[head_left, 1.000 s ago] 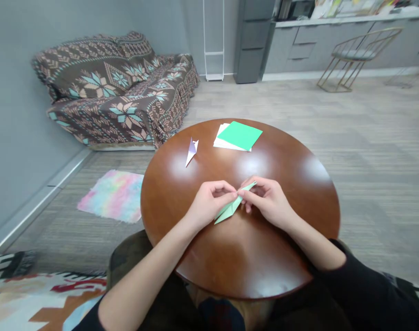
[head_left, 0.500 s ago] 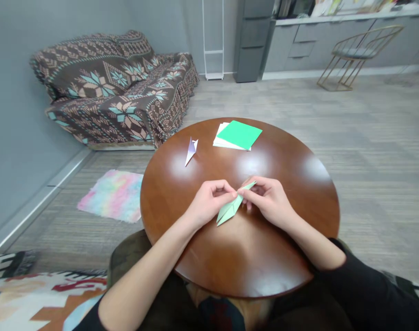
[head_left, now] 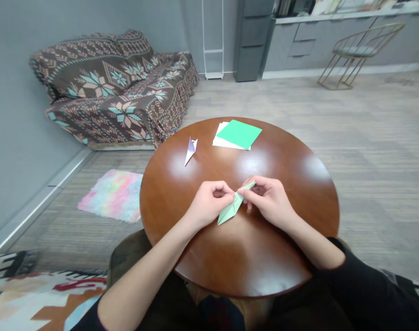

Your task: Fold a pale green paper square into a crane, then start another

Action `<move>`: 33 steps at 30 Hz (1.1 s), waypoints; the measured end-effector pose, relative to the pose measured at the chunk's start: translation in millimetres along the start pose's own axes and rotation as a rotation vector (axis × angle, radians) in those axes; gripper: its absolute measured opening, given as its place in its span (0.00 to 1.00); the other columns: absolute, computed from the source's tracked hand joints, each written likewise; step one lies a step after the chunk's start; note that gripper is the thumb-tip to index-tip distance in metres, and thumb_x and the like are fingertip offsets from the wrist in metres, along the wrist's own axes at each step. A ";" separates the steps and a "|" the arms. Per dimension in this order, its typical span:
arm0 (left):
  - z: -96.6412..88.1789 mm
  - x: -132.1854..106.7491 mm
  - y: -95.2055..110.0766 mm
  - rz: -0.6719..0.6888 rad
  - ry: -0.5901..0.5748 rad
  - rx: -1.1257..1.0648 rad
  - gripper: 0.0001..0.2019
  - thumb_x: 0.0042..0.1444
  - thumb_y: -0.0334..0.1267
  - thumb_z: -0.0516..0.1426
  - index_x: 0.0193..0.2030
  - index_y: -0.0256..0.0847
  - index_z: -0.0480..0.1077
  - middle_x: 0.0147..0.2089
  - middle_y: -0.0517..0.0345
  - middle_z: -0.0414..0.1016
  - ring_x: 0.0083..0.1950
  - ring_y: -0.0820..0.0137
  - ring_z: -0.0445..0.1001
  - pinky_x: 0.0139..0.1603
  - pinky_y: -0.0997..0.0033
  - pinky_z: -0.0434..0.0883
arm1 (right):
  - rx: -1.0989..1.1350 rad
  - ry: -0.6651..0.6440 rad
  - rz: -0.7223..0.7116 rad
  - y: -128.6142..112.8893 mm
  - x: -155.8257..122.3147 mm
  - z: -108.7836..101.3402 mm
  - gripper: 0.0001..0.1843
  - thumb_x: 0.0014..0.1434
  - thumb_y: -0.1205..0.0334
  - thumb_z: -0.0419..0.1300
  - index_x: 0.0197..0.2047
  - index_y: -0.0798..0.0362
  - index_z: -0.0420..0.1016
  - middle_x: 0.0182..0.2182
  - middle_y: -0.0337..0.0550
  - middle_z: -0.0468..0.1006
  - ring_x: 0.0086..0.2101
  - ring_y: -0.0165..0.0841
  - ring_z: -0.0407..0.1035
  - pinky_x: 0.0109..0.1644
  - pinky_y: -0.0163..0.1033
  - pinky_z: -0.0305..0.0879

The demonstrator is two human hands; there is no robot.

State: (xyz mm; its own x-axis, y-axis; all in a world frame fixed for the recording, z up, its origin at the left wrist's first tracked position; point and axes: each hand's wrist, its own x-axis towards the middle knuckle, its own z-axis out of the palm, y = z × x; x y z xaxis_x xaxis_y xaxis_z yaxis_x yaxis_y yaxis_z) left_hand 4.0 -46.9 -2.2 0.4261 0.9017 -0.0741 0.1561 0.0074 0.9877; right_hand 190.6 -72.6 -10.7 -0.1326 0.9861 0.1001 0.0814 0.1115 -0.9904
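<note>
A pale green folded paper [head_left: 231,210], long and pointed at both ends, is held slantwise just above the round brown table [head_left: 292,184]. My left hand [head_left: 211,201] pinches its left edge near the middle between thumb and index finger. Toward the upper tip, my right hand [head_left: 268,197] grips the same paper, thumb on top and fingers curled behind it. Part of the paper is hidden by my fingers. Farther off on the table lies a small purple and white folded paper figure [head_left: 190,151].
At the table's far edge is a stack of white sheets [head_left: 223,141] with a green square sheet [head_left: 240,134] on top. Beyond stand a sofa with a patterned cover [head_left: 120,92] and a gold-framed chair [head_left: 356,51]. A pastel fluffy rug [head_left: 111,195] lies left of the table.
The lower end of the green paper showed two separate points before; now a single point shows, its left flap closed in or hidden behind my left hand. Both hands have barely moved.
</note>
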 end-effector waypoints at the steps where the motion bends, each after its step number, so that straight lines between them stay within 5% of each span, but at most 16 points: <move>1: -0.3 0.1 -0.4 0.000 -0.003 -0.002 0.05 0.50 0.35 0.60 0.27 0.36 0.73 0.27 0.59 0.76 0.29 0.73 0.72 0.33 0.74 0.67 | 0.005 0.005 0.003 -0.4 0.3 -0.8 0.14 0.59 0.53 0.69 0.29 0.54 0.75 0.23 0.38 0.76 0.20 0.29 0.69 0.23 0.35 0.66; 10: -7.9 -1.3 -3.0 -0.051 0.076 -0.155 0.04 0.47 0.33 0.60 0.25 0.36 0.71 0.24 0.61 0.72 0.27 0.74 0.70 0.30 0.76 0.67 | 0.300 0.250 0.054 6.7 9.9 -12.5 0.11 0.55 0.58 0.72 0.28 0.54 0.77 0.19 0.36 0.76 0.19 0.26 0.68 0.24 0.32 0.64; 15: -7.8 -4.7 0.0 -0.078 0.111 -0.610 0.15 0.54 0.47 0.61 0.42 0.37 0.75 0.43 0.49 0.81 0.45 0.60 0.81 0.45 0.62 0.78 | 0.577 0.327 0.162 1.9 13.3 -7.7 0.14 0.45 0.59 0.78 0.28 0.54 0.79 0.24 0.38 0.80 0.27 0.28 0.78 0.35 0.30 0.77; 18: 1.3 -3.2 -2.5 0.023 0.103 -0.534 0.30 0.57 0.47 0.65 0.63 0.42 0.65 0.55 0.46 0.79 0.56 0.56 0.79 0.57 0.56 0.75 | 0.627 0.282 0.232 -0.4 12.7 -4.3 0.15 0.43 0.59 0.80 0.27 0.54 0.79 0.26 0.40 0.83 0.31 0.31 0.81 0.40 0.32 0.80; 22: 12.1 0.5 -5.9 0.246 0.287 -0.299 0.52 0.56 0.40 0.68 0.77 0.53 0.37 0.56 0.49 0.78 0.53 0.59 0.81 0.60 0.53 0.75 | 0.573 0.249 0.295 1.3 10.5 1.3 0.16 0.43 0.57 0.80 0.27 0.56 0.81 0.25 0.45 0.84 0.30 0.32 0.81 0.37 0.31 0.80; 27: 12.7 -0.1 -6.1 0.335 0.272 -0.127 0.50 0.58 0.39 0.67 0.77 0.52 0.39 0.50 0.51 0.80 0.49 0.57 0.83 0.55 0.55 0.79 | 0.583 0.200 0.348 5.9 10.5 6.7 0.16 0.44 0.57 0.80 0.29 0.57 0.81 0.27 0.47 0.85 0.30 0.32 0.81 0.35 0.30 0.79; 31: 12.4 -0.7 -7.8 0.354 0.256 -0.162 0.53 0.59 0.37 0.65 0.78 0.55 0.29 0.51 0.52 0.81 0.50 0.61 0.83 0.56 0.58 0.78 | 0.678 0.282 0.363 8.5 13.0 6.2 0.15 0.44 0.59 0.80 0.27 0.55 0.80 0.28 0.43 0.84 0.34 0.31 0.81 0.40 0.31 0.80; 33: 12.8 -1.1 -8.8 0.351 0.211 -0.123 0.48 0.61 0.37 0.64 0.78 0.56 0.38 0.54 0.53 0.81 0.53 0.62 0.82 0.59 0.60 0.77 | 0.711 0.278 0.366 8.7 13.2 6.0 0.15 0.44 0.60 0.80 0.27 0.55 0.79 0.29 0.43 0.84 0.35 0.31 0.81 0.43 0.32 0.80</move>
State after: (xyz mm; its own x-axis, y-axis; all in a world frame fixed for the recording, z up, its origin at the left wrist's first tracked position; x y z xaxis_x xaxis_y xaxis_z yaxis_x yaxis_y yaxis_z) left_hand 13.5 -53.5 -12.5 0.2407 0.9272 0.2870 -0.0791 -0.2760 0.9579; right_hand 183.6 -59.3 -18.5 0.0364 0.9496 -0.3112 -0.5812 -0.2332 -0.7796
